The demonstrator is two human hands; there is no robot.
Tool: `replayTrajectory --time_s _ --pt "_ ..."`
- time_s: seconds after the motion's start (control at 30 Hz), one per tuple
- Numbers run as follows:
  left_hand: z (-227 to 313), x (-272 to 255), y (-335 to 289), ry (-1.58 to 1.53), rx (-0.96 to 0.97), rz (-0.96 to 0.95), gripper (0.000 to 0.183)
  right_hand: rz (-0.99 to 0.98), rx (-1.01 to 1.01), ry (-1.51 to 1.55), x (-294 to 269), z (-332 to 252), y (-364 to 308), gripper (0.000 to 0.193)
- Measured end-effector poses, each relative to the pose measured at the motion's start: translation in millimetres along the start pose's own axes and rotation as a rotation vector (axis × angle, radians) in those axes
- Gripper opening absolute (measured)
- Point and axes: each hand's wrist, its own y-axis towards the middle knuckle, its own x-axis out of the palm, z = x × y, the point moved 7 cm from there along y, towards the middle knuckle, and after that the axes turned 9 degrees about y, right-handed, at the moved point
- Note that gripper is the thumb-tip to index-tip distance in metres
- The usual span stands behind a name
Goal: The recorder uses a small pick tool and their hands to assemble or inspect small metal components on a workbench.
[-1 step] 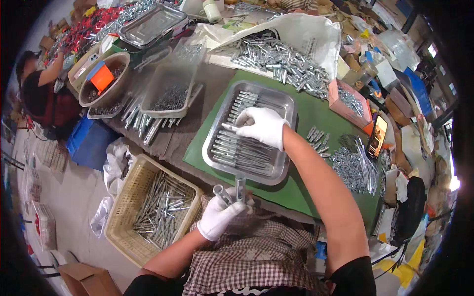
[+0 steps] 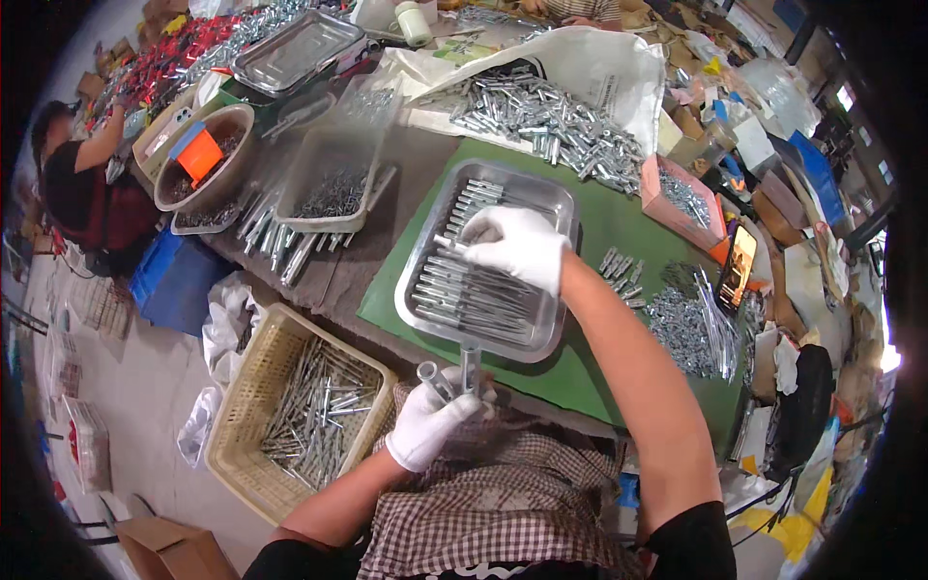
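Observation:
My left hand (image 2: 431, 422), in a white glove, is closed around two short silver metal tubes (image 2: 470, 369) that point upward, just off the front edge of the steel tray (image 2: 411, 307). Over that tray bends my gloved right hand (image 2: 515, 246), thumb and fingers pinched on the end of a slim metal rod (image 2: 450, 242). Beneath it lie several similar rods with thicker sleeve-like ends (image 2: 447, 295), side by side in rows, their thin ends toward the right. The palm hides part of the rows.
The tray rests on a green board (image 2: 590, 333). Small loose parts (image 2: 680, 329) and a phone (image 2: 739, 266) lie to its right, and a pink box (image 2: 681, 205) stands beyond. Metal sleeves (image 2: 561, 121) are heaped behind. A beige basket (image 2: 237, 435) of rods stands front left.
My right hand has shifted very slightly to the right, with the rod still between its fingers. My left hand stays in place with the tubes.

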Motion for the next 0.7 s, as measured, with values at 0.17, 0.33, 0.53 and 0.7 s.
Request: replayTrajectory --time_s 0.17,0.33,0.53,0.7 --pt "6.9 -1.5 -1.3 0.243 0.009 0.131 0.049 0.197 -0.264 0.671 -34.2 -40.9 -74.9 0.043" --pt "4.4 10.1 0.0 0.364 0.007 0.065 0.039 0.467 -0.369 0.584 -52.9 -65.7 -159.9 0.046" --pt "4.2 35.8 3.5 0.423 0.092 -0.100 0.040 0.438 -0.363 0.243 -31.3 -47.3 -200.7 0.056" --pt "7.2 48.9 0.1 0.434 0.073 -0.176 0.042 0.451 -0.421 0.140 -15.9 -58.6 -218.3 0.057"
